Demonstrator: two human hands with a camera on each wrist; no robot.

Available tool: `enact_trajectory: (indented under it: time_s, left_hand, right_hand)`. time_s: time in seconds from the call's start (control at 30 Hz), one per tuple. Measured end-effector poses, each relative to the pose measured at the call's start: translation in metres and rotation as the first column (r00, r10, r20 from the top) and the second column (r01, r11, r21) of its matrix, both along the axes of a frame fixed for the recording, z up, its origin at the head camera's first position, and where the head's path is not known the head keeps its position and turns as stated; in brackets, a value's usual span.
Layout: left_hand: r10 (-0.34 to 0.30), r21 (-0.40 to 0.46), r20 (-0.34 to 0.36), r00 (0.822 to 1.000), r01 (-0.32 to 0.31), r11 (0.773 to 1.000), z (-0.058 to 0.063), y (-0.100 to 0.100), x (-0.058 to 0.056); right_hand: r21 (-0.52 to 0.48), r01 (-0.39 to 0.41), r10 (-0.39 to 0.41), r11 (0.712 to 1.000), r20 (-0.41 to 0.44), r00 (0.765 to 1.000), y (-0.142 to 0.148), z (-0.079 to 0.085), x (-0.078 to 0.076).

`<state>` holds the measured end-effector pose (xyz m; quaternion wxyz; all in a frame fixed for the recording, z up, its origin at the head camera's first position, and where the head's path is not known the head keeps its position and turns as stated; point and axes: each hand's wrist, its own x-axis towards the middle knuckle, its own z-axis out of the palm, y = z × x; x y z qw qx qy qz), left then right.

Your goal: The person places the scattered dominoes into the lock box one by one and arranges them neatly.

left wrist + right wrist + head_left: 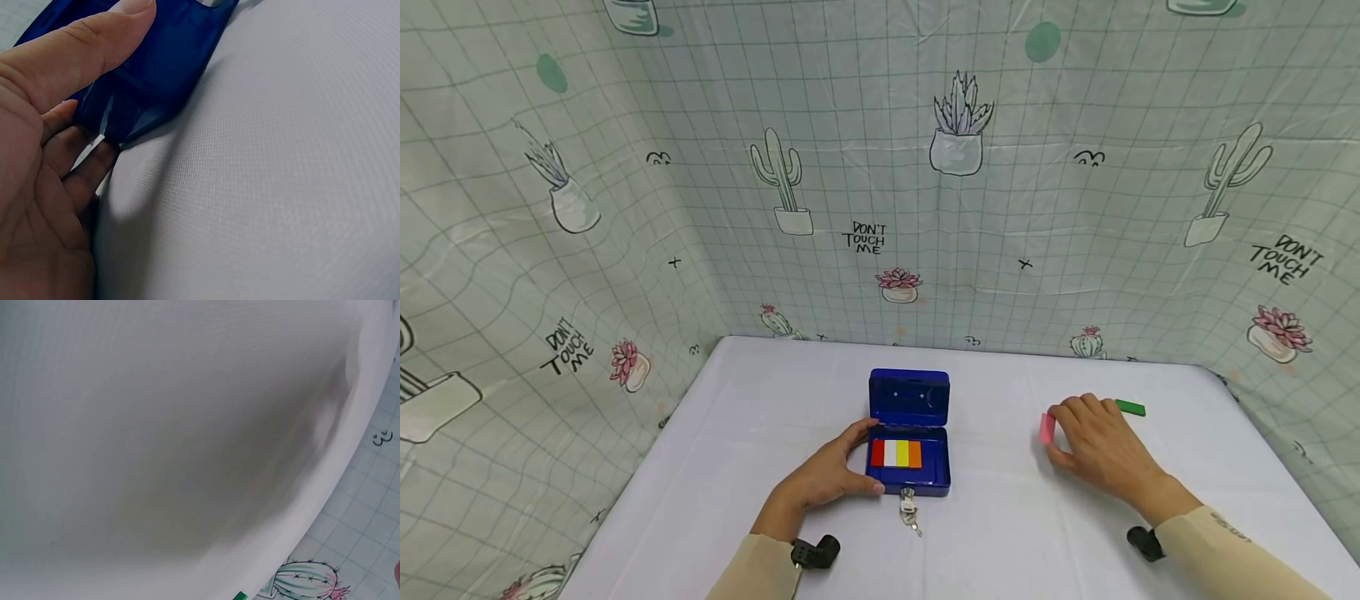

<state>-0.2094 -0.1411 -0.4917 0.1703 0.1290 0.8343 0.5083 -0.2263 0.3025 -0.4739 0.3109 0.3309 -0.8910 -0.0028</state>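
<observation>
Well to the right of the box [936, 468], the pink block [1047, 428] is sitting at the left-hand ends of the right hand's [1097, 448] fingers, which are pinching it between thumb and finger. Its long axis is running near to far, much as the red block [877, 453], white block [891, 453], yellow block [902, 453] and orange block [915, 454] are lying inside the box. From the pink block, the box is lying left and slightly nearer. Whether the pink block is touching the cloth [1000, 537] or hanging just above it, I cannot tell.

At the box's left side, the left hand is gripping, its thumb [94, 56] pressing at the near left corner and its other fingers reaching along toward the hinge. The two hands are working well apart; the right is the one at the pink block.

Around them, the raised lid [910, 398] is standing along the box's far side, while the low right wall is facing the pink block. Blue floor is showing right of the orange block. The keys [910, 512] are hanging at the near side. Just beyond the right hand, the green block [1131, 407] is lying lengthwise left to right, partly hidden.
</observation>
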Motion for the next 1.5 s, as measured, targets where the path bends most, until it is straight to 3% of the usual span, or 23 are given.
enact_trajectory:
  time_s: [0.77, 1.5]
  left_hand:
    - [0.012, -0.005, 0.012, 1.000, -0.012, 1.000, 0.001, 0.001, 0.000]
    - [0.010, -0.005, 0.001, 1.000, -0.010, 1.000, -0.003, 0.000, -0.002]
  right_hand:
    - [0.034, 0.002, -0.004, 0.999, 0.054, 0.999, -0.024, 0.000, 0.002]
    - [0.031, -0.036, 0.034, 0.999, 0.049, 0.998, -0.048, 0.000, 0.004]
